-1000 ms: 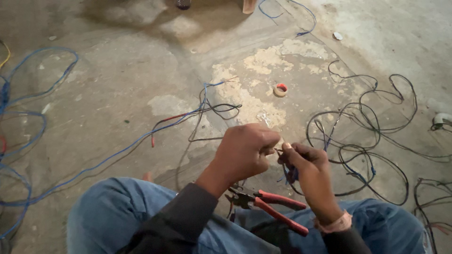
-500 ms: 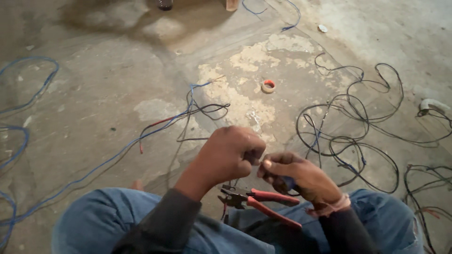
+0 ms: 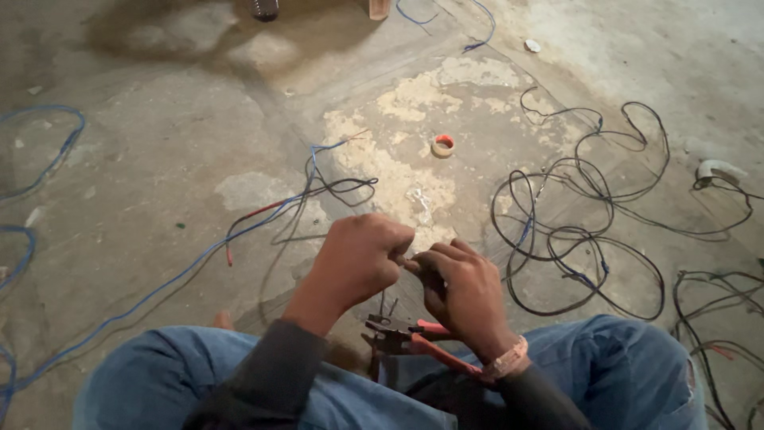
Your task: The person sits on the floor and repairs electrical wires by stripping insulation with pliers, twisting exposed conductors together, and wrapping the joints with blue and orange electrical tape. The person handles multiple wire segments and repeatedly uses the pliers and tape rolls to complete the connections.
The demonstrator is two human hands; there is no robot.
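The person sits on the floor with knees apart, so both hands work in the gap just over the lap. The left hand is curled into a loose fist, and its thumb and first finger press together on something very small. The right hand meets it, fingertips touching, its fingers bent and pinching the same tiny thing. It looks like the end of a thin wire, but it is too small to tell for sure. The hands are close to the body, likely so the person can see the small bit well. Red-handled pliers rest on the lap just under the hands, easy to grab. A small roll of tape lies farther off on the concrete floor. Black wires loop on the right, and blue wires run off to the left.
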